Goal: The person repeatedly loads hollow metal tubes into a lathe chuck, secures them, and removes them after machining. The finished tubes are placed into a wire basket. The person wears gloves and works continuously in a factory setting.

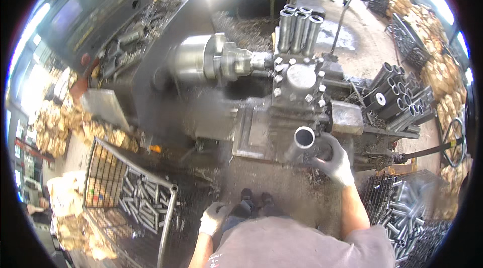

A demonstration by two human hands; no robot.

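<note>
My right hand (338, 161), in a white glove with darkened fingers, is beside a short metal tube (297, 151) at the front of the lathe carriage. The tube's round open end faces up. Thumb and fingers curve apart in a C shape, and a gap shows between them; whether a fingertip touches the tube is unclear. My left hand (212, 219), also gloved, hangs low by my left leg, its fingers loosely bent and partly hidden. Ahead is the square tool post (300, 79) with bolts around it. To its left, the lathe chuck (221, 59) looks smeared, as if turning.
Several tubes (298, 31) stand upright behind the tool post. More tubes (397, 94) are stacked at the right. A wire basket (173, 202) of short tubes stands at lower left, and another pile of tubes (405, 212) lies at lower right. A dark guard plate (168, 41) rises beside the chuck.
</note>
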